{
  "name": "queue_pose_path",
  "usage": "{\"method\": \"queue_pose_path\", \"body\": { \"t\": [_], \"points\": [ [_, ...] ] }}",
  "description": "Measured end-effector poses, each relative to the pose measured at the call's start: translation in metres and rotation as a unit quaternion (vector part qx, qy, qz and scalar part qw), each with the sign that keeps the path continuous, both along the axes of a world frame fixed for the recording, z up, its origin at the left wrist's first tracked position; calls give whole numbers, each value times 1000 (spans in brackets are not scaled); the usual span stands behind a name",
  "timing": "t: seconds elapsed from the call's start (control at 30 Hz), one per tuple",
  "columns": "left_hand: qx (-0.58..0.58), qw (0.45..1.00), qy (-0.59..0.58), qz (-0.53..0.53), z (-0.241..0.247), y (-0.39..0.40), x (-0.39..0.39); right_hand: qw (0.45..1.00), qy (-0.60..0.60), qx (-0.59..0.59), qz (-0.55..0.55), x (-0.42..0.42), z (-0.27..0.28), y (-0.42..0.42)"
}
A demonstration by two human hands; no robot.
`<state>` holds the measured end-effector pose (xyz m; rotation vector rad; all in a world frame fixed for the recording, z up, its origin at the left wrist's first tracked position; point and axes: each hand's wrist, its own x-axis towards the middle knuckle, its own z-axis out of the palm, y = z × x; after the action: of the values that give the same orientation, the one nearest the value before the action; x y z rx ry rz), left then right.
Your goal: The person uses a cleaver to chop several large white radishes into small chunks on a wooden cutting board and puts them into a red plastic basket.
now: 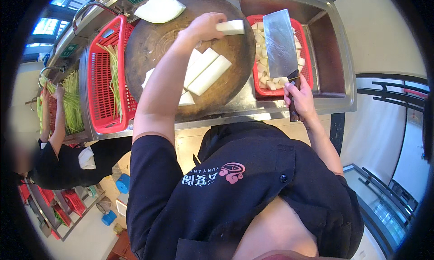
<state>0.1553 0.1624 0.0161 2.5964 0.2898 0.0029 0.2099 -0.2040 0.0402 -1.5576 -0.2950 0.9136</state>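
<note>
My left hand (208,27) grips one end of a pale block (233,27), likely winter melon, over the far right of a round wooden chopping board (162,53). My right hand (301,98) is closed on the dark handle of a cleaver (279,43). Its broad blade lies above a red plastic basket (308,70) of pale cut chunks (262,68) and hides part of them. Long pale strips (209,75) lie side by side on the board, with smaller pieces near them, partly behind my left forearm. A large pale wedge (160,8) rests at the board's far left edge.
Left of the board, a tilted red basket (98,124) holds thin green stalks (116,83). The chunk basket sits in a steel sink (347,67). Another person (74,165) in dark clothes handles green stalks at a sink on the far left. Shelves with red baskets (73,202) stand behind that person.
</note>
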Motion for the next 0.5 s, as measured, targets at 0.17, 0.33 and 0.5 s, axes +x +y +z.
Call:
{"method": "queue_pose_path", "body": {
  "t": [0.17, 0.33, 0.5],
  "points": [
    [-72, 992, 77, 66, 17, 33, -76, 999, -5, -4, 42, -2, -5, 16],
    [-50, 976, 158, 143, 42, 10, -159, 992, -32, -5, 118, 6, -4, 37],
    [42, 974, 172, 144, 45, -50, -177, 980, -48, 14, 192, 9, -13, 66]
  ]
}}
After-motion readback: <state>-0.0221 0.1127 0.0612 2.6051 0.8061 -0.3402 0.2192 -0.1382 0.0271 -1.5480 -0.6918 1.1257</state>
